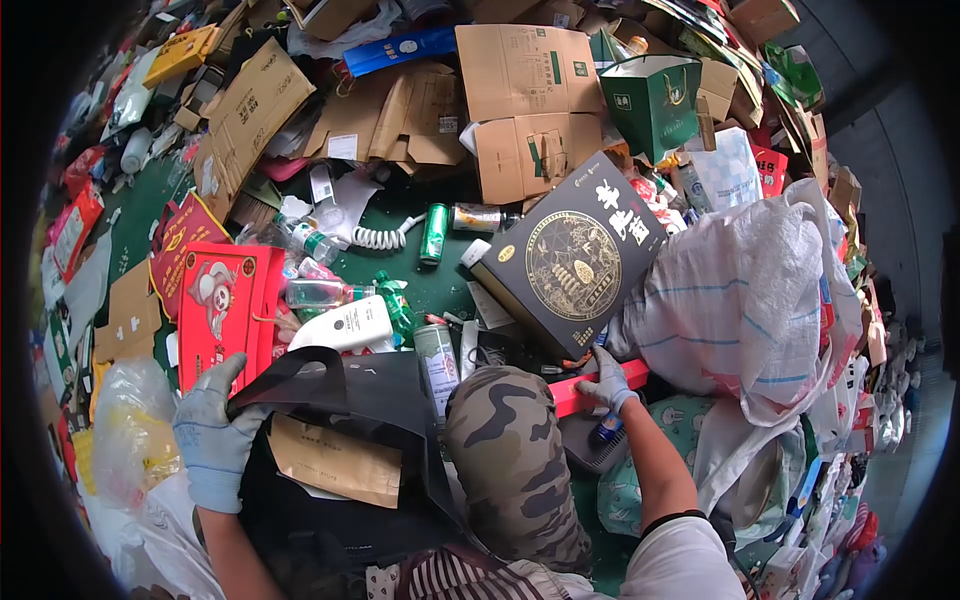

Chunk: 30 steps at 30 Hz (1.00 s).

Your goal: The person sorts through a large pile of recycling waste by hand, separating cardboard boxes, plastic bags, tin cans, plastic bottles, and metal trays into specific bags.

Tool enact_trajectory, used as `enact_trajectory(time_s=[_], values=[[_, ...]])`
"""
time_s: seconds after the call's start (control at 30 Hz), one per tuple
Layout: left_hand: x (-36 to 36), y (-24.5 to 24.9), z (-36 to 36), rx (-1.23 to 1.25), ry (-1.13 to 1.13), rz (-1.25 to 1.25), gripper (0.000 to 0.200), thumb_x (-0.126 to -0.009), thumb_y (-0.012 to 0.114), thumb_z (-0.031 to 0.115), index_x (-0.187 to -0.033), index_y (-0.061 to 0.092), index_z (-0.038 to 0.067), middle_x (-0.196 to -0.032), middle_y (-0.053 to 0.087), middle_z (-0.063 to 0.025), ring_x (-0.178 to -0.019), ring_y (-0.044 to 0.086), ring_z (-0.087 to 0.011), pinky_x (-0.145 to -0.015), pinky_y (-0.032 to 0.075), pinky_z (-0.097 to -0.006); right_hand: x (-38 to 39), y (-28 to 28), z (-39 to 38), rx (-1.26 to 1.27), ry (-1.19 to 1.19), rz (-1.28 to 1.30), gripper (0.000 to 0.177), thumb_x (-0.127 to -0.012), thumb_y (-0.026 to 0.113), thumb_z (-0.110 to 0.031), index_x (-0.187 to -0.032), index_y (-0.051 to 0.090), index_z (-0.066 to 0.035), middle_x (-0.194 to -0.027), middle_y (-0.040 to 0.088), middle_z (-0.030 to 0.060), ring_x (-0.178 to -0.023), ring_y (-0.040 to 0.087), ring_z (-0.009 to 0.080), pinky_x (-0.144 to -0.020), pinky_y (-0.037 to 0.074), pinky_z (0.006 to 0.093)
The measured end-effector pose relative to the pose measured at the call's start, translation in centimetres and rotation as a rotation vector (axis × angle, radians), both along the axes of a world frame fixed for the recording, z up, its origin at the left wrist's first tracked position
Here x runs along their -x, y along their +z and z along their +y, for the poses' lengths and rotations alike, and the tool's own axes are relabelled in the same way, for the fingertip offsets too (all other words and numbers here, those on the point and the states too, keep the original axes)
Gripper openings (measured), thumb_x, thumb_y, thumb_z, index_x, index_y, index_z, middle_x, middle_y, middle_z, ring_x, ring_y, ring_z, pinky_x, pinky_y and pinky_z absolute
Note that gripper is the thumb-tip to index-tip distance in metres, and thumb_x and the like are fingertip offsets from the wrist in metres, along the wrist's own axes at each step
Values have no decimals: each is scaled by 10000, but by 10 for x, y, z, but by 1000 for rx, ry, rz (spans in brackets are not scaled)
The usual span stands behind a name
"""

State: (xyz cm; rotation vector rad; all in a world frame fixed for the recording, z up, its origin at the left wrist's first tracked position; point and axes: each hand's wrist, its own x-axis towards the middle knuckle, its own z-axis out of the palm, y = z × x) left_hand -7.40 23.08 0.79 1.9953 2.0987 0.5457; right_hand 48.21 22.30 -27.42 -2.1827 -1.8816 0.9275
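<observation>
My left hand [218, 430], in a whitish work glove, is closed on the edge of a black bag [335, 385] at the lower left. A brown paper envelope [335, 462] lies in the bag's open mouth. On the right, my gloved right hand [607, 380] is at a long red box [570, 396], with fingers around its upper side. Just above that hand stands a tilted black box with gold print [575, 255]. A camouflage-covered knee [510, 450] is between the two hands.
Red gift bag [220, 310], white bottle [345, 325], green can [434, 234] and silver can [437, 362] lie ahead. A large white woven sack [740, 290] bulges at the right. Flattened cardboard [530, 75] and a dark green bag [652, 105] are farther back.
</observation>
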Motion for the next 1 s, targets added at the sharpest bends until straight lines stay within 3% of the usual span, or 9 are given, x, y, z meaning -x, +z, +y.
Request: enact_trajectory(time_s=[0.1, 0.23, 0.37, 0.5, 0.57, 0.63, 0.8, 0.87, 1.0], values=[[6, 1, 8, -18, 112, 62, 574, -618, 758, 301, -1106, 580, 54, -1002, 620, -148, -911, 604, -293, -783, 477, -369, 13, 12, -4, 282, 360, -202, 1018, -548, 725, -425, -1395, 252, -117, -1366, 360, 194, -1288, 327, 296, -1060, 227, 434], [18, -9, 4, 61, 168, -35, 606, -607, 781, 308, -1123, 579, 63, -1024, 619, -144, -927, 607, -274, -791, 485, -351, 21, -7, -39, 278, 906, -589, 682, -698, 642, -282, -1313, 385, -139, -1228, 489, 145, -1141, 478, 262, -1003, 293, 461], [-2, 6, -4, 154, 166, -68, 598, -624, 776, 330, -1127, 579, 74, -1050, 624, -120, -919, 619, -244, -788, 488, -339, 29, 3, -54, 296, 910, -804, 354, -782, 545, -156, -1135, 525, -139, -1071, 575, 91, -1022, 548, 232, -945, 360, 436], [6, 14, -16, 93, 48, 115, 573, -631, 774, 360, -1111, 595, 104, -1038, 630, -121, -906, 625, -253, -777, 490, -337, -4, -18, -55, 202, 714, -639, 341, -714, 645, -259, -1022, 585, -125, -1063, 600, 105, -1039, 547, 263, -881, 411, 384], [10, 22, -20, 162, 73, 20, 584, -628, 765, 397, -1116, 594, 126, -1032, 629, -129, -930, 609, -272, -819, 468, -347, 26, 62, -46, 284, 584, -601, 261, -769, 597, -229, -1015, 589, -145, -1029, 614, 78, -996, 564, 270, -842, 450, 381], [13, 32, -26, 229, 102, 72, 598, -628, 757, 426, -1122, 591, 133, -1035, 628, -131, -956, 601, -273, -838, 458, -356, -20, 43, -41, 84, 525, -574, 195, -788, 551, -171, -977, 595, -158, -982, 627, 94, -926, 590, 274, -784, 470, 383], [57, 22, -48, 163, 274, 63, 540, -674, 721, 435, -1118, 602, 151, -1003, 639, -117, -930, 608, -258, -817, 456, -350, -33, 158, 6, -492, 234, -438, 313, -768, 546, -35, -1057, 586, -149, -811, 622, 177, -753, 603, 370, -671, 481, 425], [63, 29, -47, 289, 244, -106, 457, -706, 697, 418, -1078, 625, 163, -956, 649, -103, -904, 613, -251, -800, 455, -343, -11, 209, 36, -915, 183, -53, 280, -826, 565, -44, -1104, 564, -74, -790, 644, 97, -675, 602, 194, -626, 474, 337], [47, 24, -48, 258, 131, -221, 294, -809, 590, 369, -1037, 648, 193, -906, 653, -77, -870, 610, -247, -784, 450, -341, 125, 363, 18, -483, 377, 176, 333, -815, 567, -44, -1146, 529, -34, -828, 645, 122, -717, 621, 186, -655, 481, 299]])
